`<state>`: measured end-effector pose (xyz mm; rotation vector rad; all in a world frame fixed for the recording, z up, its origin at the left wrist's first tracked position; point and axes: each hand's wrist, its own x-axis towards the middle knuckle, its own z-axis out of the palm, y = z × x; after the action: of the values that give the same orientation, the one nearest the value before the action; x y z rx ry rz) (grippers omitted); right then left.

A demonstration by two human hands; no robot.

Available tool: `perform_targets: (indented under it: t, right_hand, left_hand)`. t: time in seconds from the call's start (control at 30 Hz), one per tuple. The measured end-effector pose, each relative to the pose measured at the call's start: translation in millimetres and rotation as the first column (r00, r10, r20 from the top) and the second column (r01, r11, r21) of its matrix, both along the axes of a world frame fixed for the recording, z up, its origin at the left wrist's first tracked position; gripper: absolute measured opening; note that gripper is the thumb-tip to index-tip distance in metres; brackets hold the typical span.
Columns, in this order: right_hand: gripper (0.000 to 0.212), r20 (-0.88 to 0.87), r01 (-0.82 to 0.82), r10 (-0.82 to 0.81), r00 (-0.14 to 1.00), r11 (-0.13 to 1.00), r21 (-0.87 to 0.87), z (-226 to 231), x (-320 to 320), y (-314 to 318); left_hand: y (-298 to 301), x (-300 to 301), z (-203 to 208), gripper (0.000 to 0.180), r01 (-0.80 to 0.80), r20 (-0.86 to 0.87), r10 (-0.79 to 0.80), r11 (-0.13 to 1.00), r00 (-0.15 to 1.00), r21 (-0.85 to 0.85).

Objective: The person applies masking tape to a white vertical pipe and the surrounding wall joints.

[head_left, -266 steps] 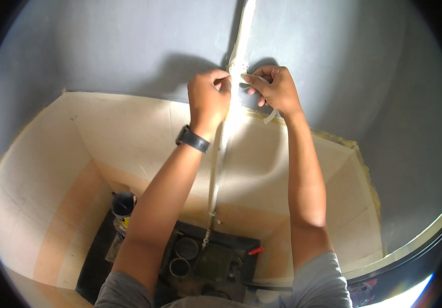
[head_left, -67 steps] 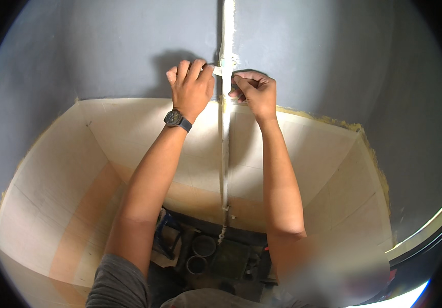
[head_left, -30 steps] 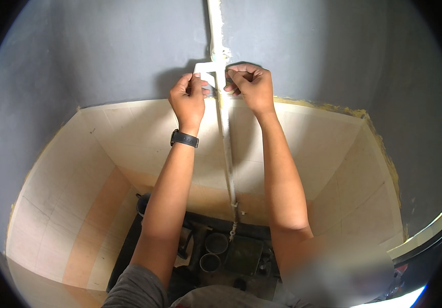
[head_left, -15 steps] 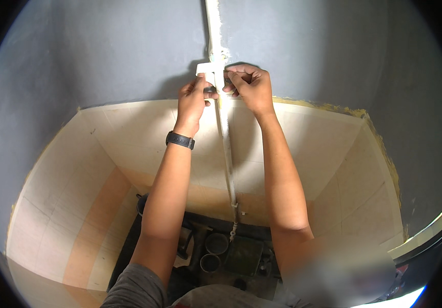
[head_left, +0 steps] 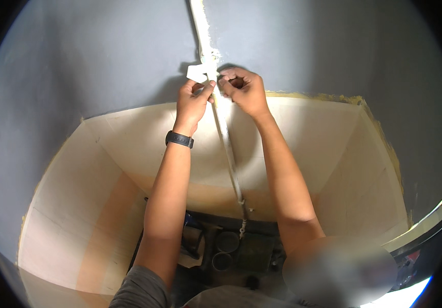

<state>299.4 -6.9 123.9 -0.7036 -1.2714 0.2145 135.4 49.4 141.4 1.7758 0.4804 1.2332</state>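
Observation:
A thin white pipe (head_left: 223, 131) runs up the wall in front of me. Around its upper part sits a white strip (head_left: 196, 73), like tape or paper, with a flat end sticking out to the left. My left hand (head_left: 192, 105), with a black band on its wrist, is closed at the pipe just below the strip, its thumb pressed on the pipe's front. On the right side my right hand (head_left: 249, 95) is closed in a pinch, fingertips close against the pipe at the strip's height. What lies between those fingertips is too small to make out.
Grey painted wall (head_left: 128, 56) rises above cream tiles (head_left: 292, 133) with an uneven yellowish edge. Far below, a dark surface holds two round containers (head_left: 227, 241) beside a dark square panel (head_left: 256, 254). A small fitting (head_left: 242, 228) hangs at the pipe's lower end. A blurred patch covers the lower right.
The view has shifted slightly, so the pipe's top sits further left. My left thumb has moved from the strip's flap onto the pipe. The right hand stays pinched beside the pipe.

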Motion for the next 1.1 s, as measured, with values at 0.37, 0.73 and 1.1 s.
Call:
perform_targets:
  t: [0.37,0.73,1.1]
  right_hand:
    - [0.014,0.189,0.502,-0.537,0.823,0.841,0.204,-21.5,-13.8,-3.0]
    - [0.013,0.199,0.478,-0.511,0.836,0.857,0.192,-22.3,-11.5,-4.7]
    - [0.01,0.202,0.473,-0.5,0.842,0.865,0.169,-20.1,-14.5,-9.8]
  left_hand:
    - [13.6,-6.6,-16.5,0.022,-0.097,0.001,0.097,0.989,0.995,0.115]
    - [23.8,-0.3,-15.8,0.02,-0.091,0.13,0.102,0.992,0.986,-0.09]
    - [18.2,13.8,-25.6,0.019,-0.541,0.373,0.435,0.803,0.819,0.25]
